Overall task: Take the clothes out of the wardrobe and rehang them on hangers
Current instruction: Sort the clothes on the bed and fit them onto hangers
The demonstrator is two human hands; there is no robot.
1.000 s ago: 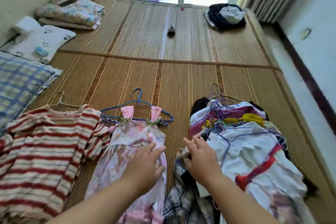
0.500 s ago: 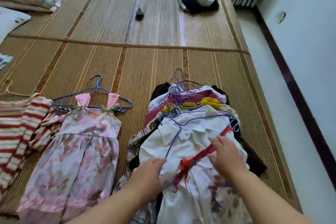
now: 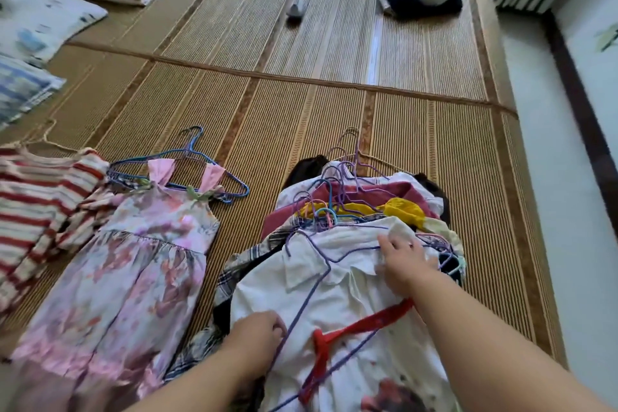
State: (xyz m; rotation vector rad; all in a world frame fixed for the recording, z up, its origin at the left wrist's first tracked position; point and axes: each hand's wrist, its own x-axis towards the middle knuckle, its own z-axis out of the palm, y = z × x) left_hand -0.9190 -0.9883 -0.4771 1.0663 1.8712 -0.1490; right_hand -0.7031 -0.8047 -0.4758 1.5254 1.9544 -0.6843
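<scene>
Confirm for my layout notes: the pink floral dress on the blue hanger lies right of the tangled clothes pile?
No: in the head view, the pink floral dress on the blue hanger lies left of the tangled clothes pile, not right.

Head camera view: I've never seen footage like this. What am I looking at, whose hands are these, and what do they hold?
No machine here: a person wears one camera on the head, looking down at their own bare hands. Clothes lie on a woven mat: a striped top and a floral dress to the left, a pile of garments and wire hangers in front. The left hand seems to grip a purple hanger lying on the white shirt atop the pile; the right hand rests with open fingers on that shirt, near a red hanger.
</scene>
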